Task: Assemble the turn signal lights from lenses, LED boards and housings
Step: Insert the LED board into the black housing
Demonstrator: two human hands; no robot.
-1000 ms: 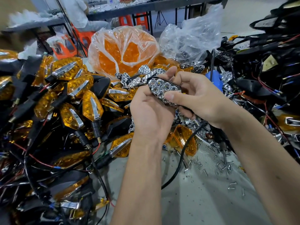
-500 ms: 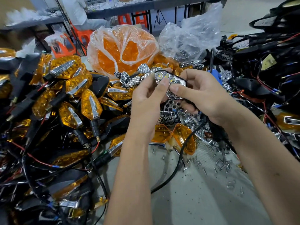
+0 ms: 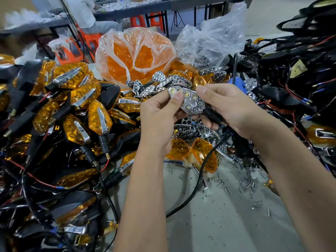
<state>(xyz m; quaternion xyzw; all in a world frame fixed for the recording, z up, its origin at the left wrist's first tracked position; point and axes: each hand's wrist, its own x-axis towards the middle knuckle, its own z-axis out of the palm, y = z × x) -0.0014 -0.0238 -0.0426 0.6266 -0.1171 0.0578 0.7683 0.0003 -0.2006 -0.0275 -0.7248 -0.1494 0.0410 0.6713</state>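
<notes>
Chrome honeycomb reflector with lit LEDs (image 3: 188, 101) is sitting between both hands, raised above the cluttered grey worktable (image 3: 227, 215).

Left hand (image 3: 160, 120) is pinching the reflector's left end, thumb lying on its face, while right hand (image 3: 229, 108) is gripping its right end and the black stem, index fingertip touching the upper edge. A black cable (image 3: 200, 179) is trailing down from the stem toward the near side. Finished amber-lensed turn signals in black housings (image 3: 72, 115) are piling up at left; loose amber lenses (image 3: 190, 151) are lying just below the hands, and a clear bag of orange lenses (image 3: 135, 57) is standing at the far side.
</notes>
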